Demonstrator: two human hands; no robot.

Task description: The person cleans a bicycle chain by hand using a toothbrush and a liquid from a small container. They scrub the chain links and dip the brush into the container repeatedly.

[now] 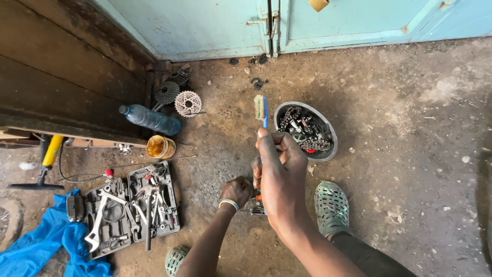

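Head view: one toothbrush (261, 109), three sprockets (188, 103).

Bare dirt floor (410, 169) right of the metal bowl (330, 149) lies open, only pebbles. Left side crowded: open tool case (130, 208), tin (160, 147), water bottle (151, 119), 3 sprockets (177, 95), pump (48, 159), blue cloth (46, 243). Wooden wall (61, 77) and doors (287, 25) close off the far edge. 2 clogs (331, 208) flank the near ground.
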